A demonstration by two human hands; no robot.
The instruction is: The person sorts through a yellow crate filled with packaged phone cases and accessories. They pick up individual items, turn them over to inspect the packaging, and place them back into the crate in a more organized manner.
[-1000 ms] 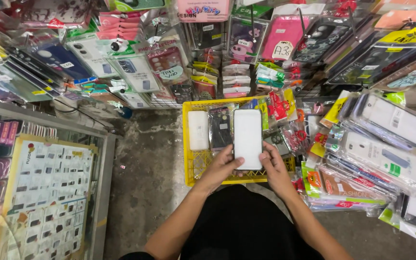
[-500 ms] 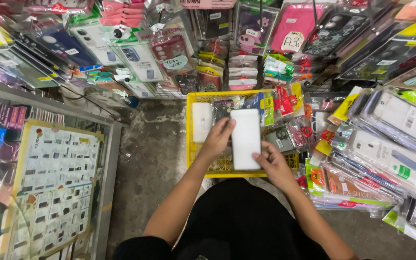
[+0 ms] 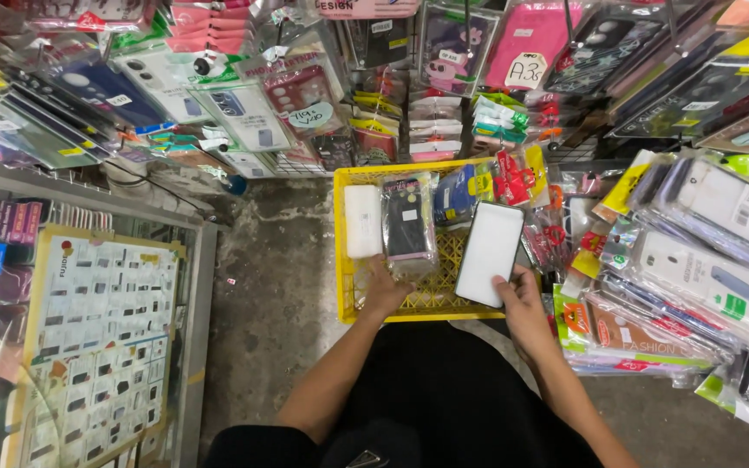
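My right hand (image 3: 522, 305) holds a flat white rectangular phone-case packet (image 3: 489, 252) by its lower edge, tilted over the right side of a yellow plastic crate (image 3: 345, 295). My left hand (image 3: 383, 288) rests inside the crate, its fingers on the lower end of a clear bag with a dark phone case (image 3: 407, 223). A white case packet (image 3: 362, 220) stands just left of that bag. Blue and red packaged cases (image 3: 470, 187) lean at the crate's back.
Packaged phone cases hang on racks across the top (image 3: 244, 104) and lie stacked at the right (image 3: 704, 251). A glass display counter with a printed sheet (image 3: 97, 329) stands at the left. Bare concrete floor (image 3: 279, 260) lies between counter and crate.
My left hand let go of the white packet and dropped into the crate onto the dark case's bag. My right hand carried the white packet to the right and tilted it.
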